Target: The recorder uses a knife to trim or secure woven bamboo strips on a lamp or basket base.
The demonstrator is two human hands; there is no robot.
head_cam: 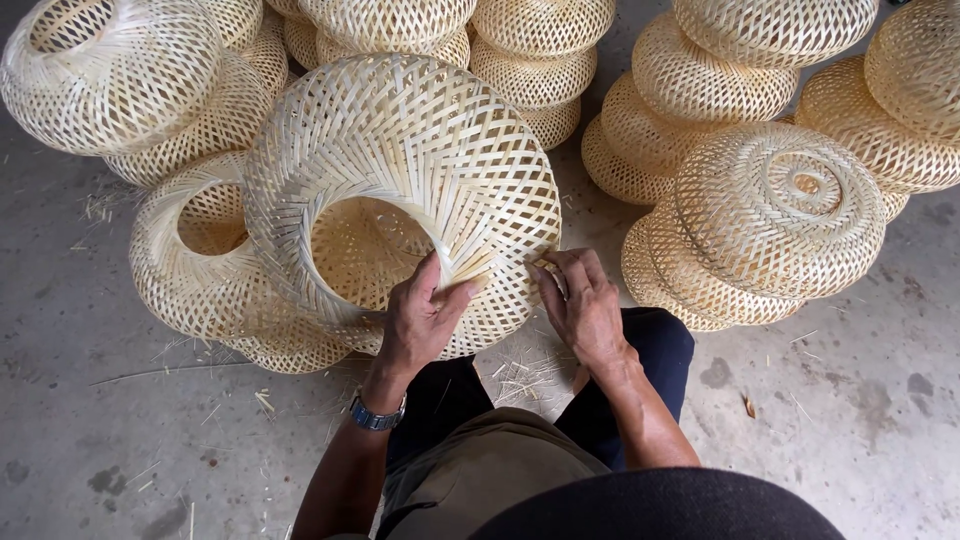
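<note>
At the far left, a round woven bamboo shade (105, 70) sits on top of other shades, its opening facing up. Below it, nearer the person, another shade (200, 260) lies on the grey concrete floor (80, 330), its round opening turned up and to the left.

In the middle, tilted toward the person, is the big woven shade (400, 160) being worked on. It rests against the shade on the left, and its wide opening faces the person. The left hand (420, 320), with a wristwatch (376, 414) on the wrist, grips the near rim of that opening: the thumb lies over the outer weave and the fingers curl inside, pressed onto the rim. Just right of it, the right hand (585, 305) touches the same rim, its fingertips bent and pinching the loose strip ends at the edge. The two hands are close together but apart.

Short bamboo scraps (520, 375) litter the floor beneath the hands, beside the person's dark trouser knees.

To the right stands a stack of flatter shades (770, 215), and further piles (720, 60) stand behind it at the far right.
</note>
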